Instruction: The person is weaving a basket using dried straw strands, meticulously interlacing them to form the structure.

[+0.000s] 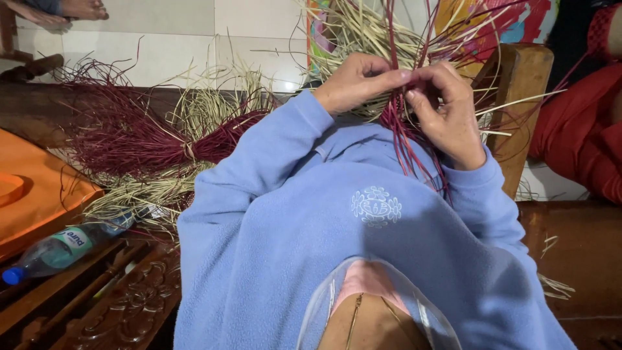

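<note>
At far left lay a clear plastic water bottle with a blue cap [61, 249], beside an orange plastic sheet [39, 188]. Next along, a tied bundle of maroon and pale straw fibre strands [149, 139] rested on the dark wooden surface [26, 107]. At centre, the left hand [353, 81] was closed, pinching strands of the partly woven straw-and-maroon fibre piece [389, 39]. The right hand [447, 113] was likewise closed, fingertips nipping maroon strands just beside it. A wooden chair post [518, 97] stood behind.
</note>
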